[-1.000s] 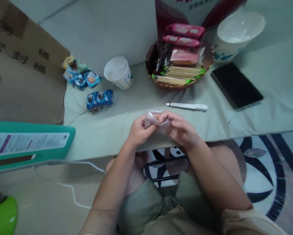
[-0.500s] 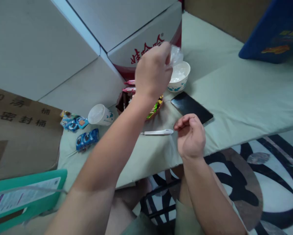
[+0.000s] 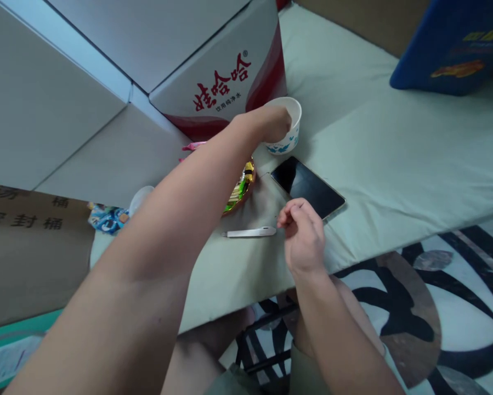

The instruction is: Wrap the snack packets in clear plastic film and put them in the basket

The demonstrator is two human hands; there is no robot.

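My left hand (image 3: 277,124) reaches down into a white paper bowl (image 3: 286,147) with blue-green leaf prints. Its fingers look curled, but the tips and anything in them are hidden inside the bowl. My right hand (image 3: 304,236) hovers over the front part of the bench, loosely closed with thumb against fingers, and I see nothing in it. Just beyond it lies a dark phone (image 3: 310,186). Left of its fingertips is a slim white pen-like tool (image 3: 249,232). A gold-rimmed dish of wrapped snacks (image 3: 240,192) is partly covered by my left forearm.
A white and red carton (image 3: 225,82) stands behind the bowl. Blue snack packets (image 3: 106,218) and another white cup (image 3: 140,198) are at the left, partly hidden by my arm. A brown carton (image 3: 32,247) borders the left side. At the back right stands a blue package (image 3: 443,49).
My left hand has gone from above the bowl, holding clear crumpled plastic, down into it. That plastic is out of sight. My right hand's fingers have curled in more. The view has shifted.
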